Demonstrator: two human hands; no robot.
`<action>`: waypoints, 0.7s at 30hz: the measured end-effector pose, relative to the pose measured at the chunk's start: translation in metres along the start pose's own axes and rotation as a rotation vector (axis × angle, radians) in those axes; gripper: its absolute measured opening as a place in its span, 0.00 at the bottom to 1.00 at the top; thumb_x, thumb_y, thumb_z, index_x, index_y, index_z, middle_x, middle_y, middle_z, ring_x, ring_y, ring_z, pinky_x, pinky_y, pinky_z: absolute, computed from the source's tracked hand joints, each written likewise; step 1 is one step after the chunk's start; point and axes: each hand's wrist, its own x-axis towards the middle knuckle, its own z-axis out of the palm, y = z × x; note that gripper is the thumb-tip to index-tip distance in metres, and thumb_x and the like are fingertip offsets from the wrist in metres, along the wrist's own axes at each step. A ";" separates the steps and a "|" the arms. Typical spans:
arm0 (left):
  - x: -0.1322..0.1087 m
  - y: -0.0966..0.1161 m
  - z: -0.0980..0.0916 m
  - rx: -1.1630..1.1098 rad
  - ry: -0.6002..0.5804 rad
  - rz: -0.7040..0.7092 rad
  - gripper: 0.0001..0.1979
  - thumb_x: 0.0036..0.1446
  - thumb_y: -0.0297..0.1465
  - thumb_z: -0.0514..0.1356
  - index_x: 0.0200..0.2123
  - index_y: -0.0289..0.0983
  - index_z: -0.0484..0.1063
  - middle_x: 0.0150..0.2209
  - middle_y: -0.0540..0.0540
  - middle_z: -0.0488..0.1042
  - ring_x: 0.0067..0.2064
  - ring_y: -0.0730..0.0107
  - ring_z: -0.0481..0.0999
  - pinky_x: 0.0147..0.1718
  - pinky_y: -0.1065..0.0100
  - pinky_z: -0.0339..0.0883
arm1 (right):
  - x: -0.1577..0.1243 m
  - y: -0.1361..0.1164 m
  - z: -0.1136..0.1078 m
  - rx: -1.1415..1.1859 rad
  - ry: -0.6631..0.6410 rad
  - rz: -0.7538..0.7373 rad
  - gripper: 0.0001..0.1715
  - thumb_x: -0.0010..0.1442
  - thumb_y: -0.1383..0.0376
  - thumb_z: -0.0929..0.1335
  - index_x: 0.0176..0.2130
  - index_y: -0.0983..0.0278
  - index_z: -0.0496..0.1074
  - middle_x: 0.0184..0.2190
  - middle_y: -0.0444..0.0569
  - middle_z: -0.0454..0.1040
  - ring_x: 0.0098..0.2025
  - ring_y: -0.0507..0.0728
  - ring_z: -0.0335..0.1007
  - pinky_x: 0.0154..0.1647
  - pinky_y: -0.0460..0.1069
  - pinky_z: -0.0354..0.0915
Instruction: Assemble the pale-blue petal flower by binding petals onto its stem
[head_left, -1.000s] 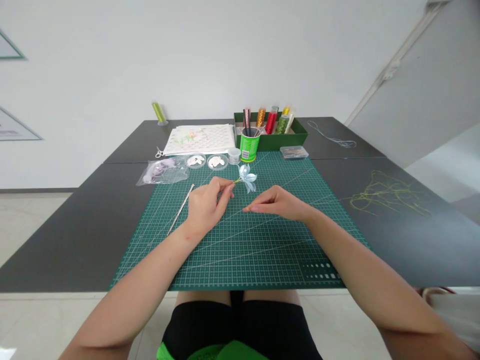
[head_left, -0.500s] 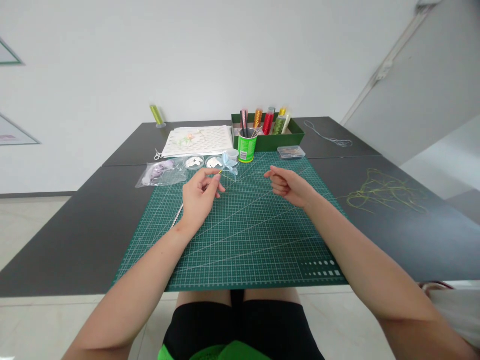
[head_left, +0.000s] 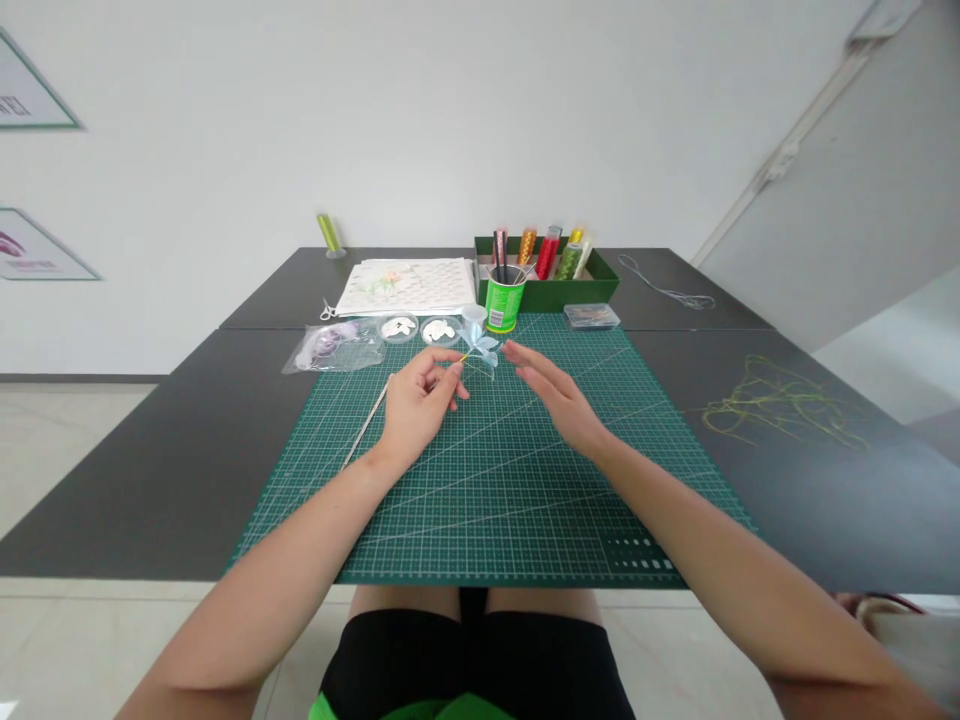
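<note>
Between thumb and forefinger, my left hand (head_left: 422, 402) pinches the yellow-wrapped stem of a light blue artificial flower (head_left: 482, 346). The flower's petals point right, over the green cutting mat (head_left: 487, 480). A thin strand hangs below the bloom. My right hand (head_left: 553, 393) is just right of the petals, fingers stretched out and apart from the thumb, holding nothing that I can see. Whether its fingertips touch a petal I cannot tell. A slim metal tool, perhaps tweezers (head_left: 367, 424), lies on the mat beside my left wrist.
Behind the hands stand a green can (head_left: 504, 303) with sticks and a dark green box (head_left: 570, 294) of thread spools. Two round dishes (head_left: 440, 331) with white pieces, a plastic bag (head_left: 335, 347) and white sheets (head_left: 405, 288) lie left. Tangled yellow-green thread (head_left: 780, 405) lies right.
My right hand has moved left toward the flower, and its curled fingers have straightened out. My left hand still grips the stem, with the petals now spread more to the right. The camera view has shifted slightly.
</note>
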 end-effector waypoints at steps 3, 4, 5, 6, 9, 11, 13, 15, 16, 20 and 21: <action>-0.001 0.000 0.000 0.102 0.021 0.026 0.08 0.63 0.36 0.59 0.41 0.38 0.74 0.22 0.54 0.76 0.20 0.77 0.72 0.22 0.74 0.64 | -0.011 -0.009 0.018 0.256 -0.201 0.116 0.30 0.66 0.46 0.61 0.60 0.58 0.66 0.40 0.50 0.78 0.40 0.56 0.76 0.50 0.56 0.69; -0.002 0.000 -0.001 0.133 0.031 0.032 0.08 0.63 0.36 0.58 0.41 0.39 0.74 0.22 0.54 0.76 0.20 0.77 0.72 0.22 0.74 0.64 | -0.014 -0.011 0.022 0.233 -0.239 0.148 0.30 0.66 0.47 0.62 0.59 0.59 0.68 0.31 0.46 0.77 0.31 0.54 0.73 0.42 0.54 0.71; -0.002 0.001 -0.001 0.157 0.041 0.035 0.08 0.64 0.36 0.58 0.41 0.39 0.74 0.22 0.55 0.76 0.20 0.77 0.72 0.23 0.74 0.64 | -0.017 -0.014 0.024 0.154 -0.246 0.159 0.28 0.66 0.48 0.63 0.56 0.60 0.70 0.24 0.42 0.72 0.24 0.52 0.67 0.34 0.51 0.69; -0.002 0.001 -0.002 0.177 0.051 0.037 0.08 0.64 0.36 0.58 0.41 0.39 0.74 0.22 0.55 0.76 0.20 0.77 0.72 0.23 0.74 0.64 | -0.019 -0.017 0.026 0.046 -0.237 0.150 0.24 0.65 0.49 0.64 0.53 0.61 0.73 0.20 0.40 0.67 0.20 0.50 0.60 0.28 0.48 0.64; 0.000 0.000 -0.003 0.222 0.067 0.033 0.08 0.64 0.36 0.57 0.41 0.40 0.74 0.23 0.55 0.77 0.21 0.76 0.73 0.25 0.73 0.66 | -0.023 -0.027 0.025 -0.214 -0.216 0.058 0.18 0.66 0.54 0.64 0.41 0.62 0.77 0.20 0.41 0.65 0.19 0.48 0.53 0.23 0.46 0.52; 0.001 -0.001 -0.004 0.265 0.013 0.024 0.08 0.64 0.35 0.57 0.41 0.40 0.74 0.23 0.55 0.77 0.21 0.75 0.74 0.25 0.73 0.66 | -0.024 -0.035 0.021 -0.227 -0.225 0.008 0.19 0.67 0.54 0.63 0.37 0.62 0.78 0.21 0.43 0.66 0.20 0.48 0.52 0.22 0.47 0.49; 0.002 -0.003 -0.004 0.308 -0.100 0.008 0.07 0.64 0.34 0.57 0.41 0.40 0.73 0.23 0.55 0.78 0.20 0.74 0.74 0.25 0.73 0.66 | -0.024 -0.041 0.015 -0.172 -0.184 -0.021 0.20 0.66 0.54 0.63 0.35 0.63 0.79 0.20 0.43 0.66 0.20 0.48 0.51 0.22 0.47 0.48; 0.001 -0.004 -0.002 0.350 -0.238 0.005 0.06 0.64 0.34 0.57 0.41 0.40 0.73 0.24 0.55 0.78 0.21 0.75 0.75 0.25 0.73 0.66 | -0.023 -0.045 0.008 -0.081 -0.114 -0.027 0.20 0.65 0.52 0.65 0.35 0.63 0.79 0.19 0.42 0.63 0.20 0.48 0.49 0.21 0.47 0.46; 0.000 -0.003 -0.001 0.369 -0.305 0.009 0.06 0.64 0.33 0.57 0.41 0.41 0.73 0.24 0.56 0.78 0.21 0.75 0.75 0.25 0.73 0.66 | -0.022 -0.046 0.004 -0.023 -0.083 -0.021 0.21 0.64 0.52 0.65 0.35 0.63 0.80 0.18 0.42 0.61 0.19 0.48 0.48 0.20 0.47 0.45; -0.008 0.002 0.005 0.359 -0.568 0.034 0.06 0.65 0.34 0.57 0.40 0.41 0.73 0.25 0.56 0.80 0.24 0.75 0.78 0.26 0.74 0.66 | -0.018 -0.045 -0.006 0.172 -0.012 -0.003 0.20 0.63 0.51 0.67 0.36 0.64 0.80 0.15 0.38 0.52 0.17 0.47 0.42 0.19 0.47 0.41; -0.010 0.004 0.006 0.330 -0.620 0.032 0.06 0.65 0.34 0.58 0.40 0.41 0.73 0.26 0.55 0.80 0.25 0.74 0.78 0.26 0.75 0.66 | -0.017 -0.045 -0.007 0.180 0.003 -0.005 0.20 0.63 0.51 0.67 0.36 0.63 0.80 0.15 0.38 0.51 0.17 0.47 0.42 0.19 0.47 0.41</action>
